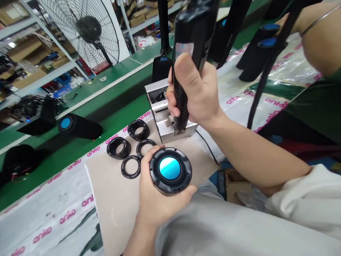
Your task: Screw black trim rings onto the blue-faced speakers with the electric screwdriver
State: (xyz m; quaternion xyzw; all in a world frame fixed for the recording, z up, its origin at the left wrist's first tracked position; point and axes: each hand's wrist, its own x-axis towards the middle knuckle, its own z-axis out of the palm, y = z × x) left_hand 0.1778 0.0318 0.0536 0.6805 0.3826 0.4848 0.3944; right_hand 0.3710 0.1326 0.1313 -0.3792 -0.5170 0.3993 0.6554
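My left hand (pixel 152 194) holds a round black speaker driver (pixel 171 170) with a shiny blue centre cap, face up, just above the beige work mat (pixel 114 204). My right hand (pixel 194 91) grips a black electric screwdriver (pixel 188 49) that hangs upright, its tip down in a small silver metal box (pixel 166 120) behind the driver. Several black rings (pixel 130 166) and ring-shaped housings (pixel 118 147) lie on the mat to the left of the box.
A green conveyor belt (pixel 84 146) runs behind the bench with black speaker bodies (pixel 78 125) on it. A large fan (pixel 85 30) and shelves stand beyond. Another person's arm (pixel 321 37) reaches in at the upper right. White printed plastic sheet (pixel 45 222) covers the bench.
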